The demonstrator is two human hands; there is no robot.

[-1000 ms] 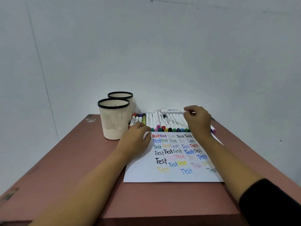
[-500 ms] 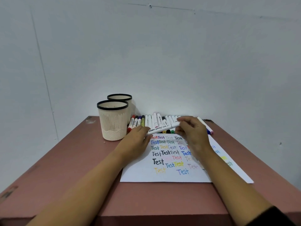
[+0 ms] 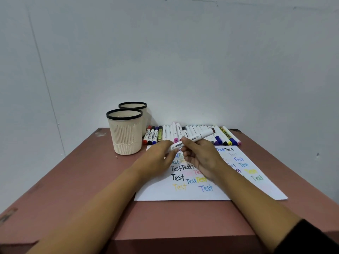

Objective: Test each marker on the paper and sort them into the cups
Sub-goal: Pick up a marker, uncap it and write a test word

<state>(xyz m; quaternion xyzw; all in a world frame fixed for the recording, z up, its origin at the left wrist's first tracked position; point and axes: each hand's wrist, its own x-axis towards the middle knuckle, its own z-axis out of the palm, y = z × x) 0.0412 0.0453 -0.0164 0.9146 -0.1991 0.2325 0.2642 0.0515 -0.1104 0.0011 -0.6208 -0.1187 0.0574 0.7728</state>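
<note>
White plastic marker (image 3: 199, 137) with a barcode label and a dark brown far end, held slantwise in the air just above the top edge of the sheet, lower end to the left, brown end up and to the right. Gripped at mid-barrel by the right hand (image 3: 203, 160), fingers and thumb curled round it. Pinched at its lower left end by the left hand (image 3: 156, 162), fingertips closed on that end; how much of the end lies inside the fingers, impossible to tell.

Both hands over the upper left part of the white sheet of paper (image 3: 266, 187), flat on the reddish-brown table (image 3: 73, 180) and covered with the word "Test" in black, blue, red, yellow, green and paler inks.

Beyond the paper's far edge, lying side by side, a row of capped markers (image 3: 190, 130), mostly white-barrelled with coloured ends, a yellow-labelled one towards each end of the row. Left of that row, two cream ribbed plastic cups with black rims, both upright: nearer cup (image 3: 125, 132) in front, farther cup (image 3: 133, 105) just behind it and partly hidden. Contents of either cup, impossible to tell from this angle.

Black sleeve (image 3: 308, 237) on the right forearm at the lower right corner. Pale grey wall (image 3: 183, 61) behind the table.
</note>
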